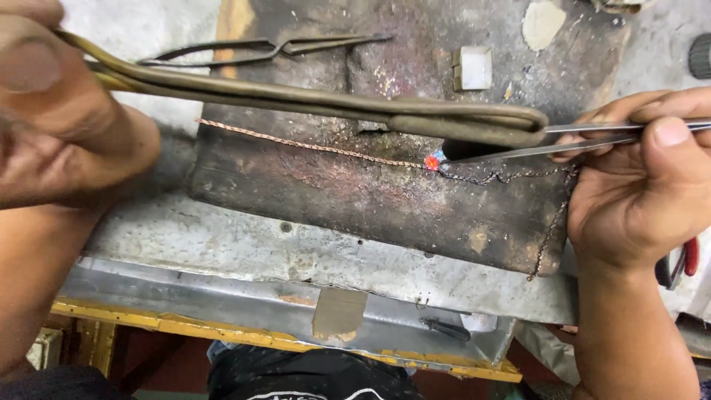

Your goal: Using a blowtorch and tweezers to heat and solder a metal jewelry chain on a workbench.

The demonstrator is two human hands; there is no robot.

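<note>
Soldering spot: glowing red point (431,161) on a thin chain (311,145) lying across the charred block (333,200)
Left hand (59,111): fingers closed round a brass blowpipe torch (311,100) — tip above the glow
Right hand (644,185): fingers pinching steel tweezers (563,141); tips beside the glow
Spare tweezers (259,49): on the block's far edge

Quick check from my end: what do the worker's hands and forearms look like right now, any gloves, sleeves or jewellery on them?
Both are bare. The left hand has no glove, ring or wristband, and the forearm below it shows no sleeve. The right hand is likewise ungloved, with short, plain nails, no ring, no watch, and a bare forearm down to the picture's edge. No markings or tape show on either.
</note>
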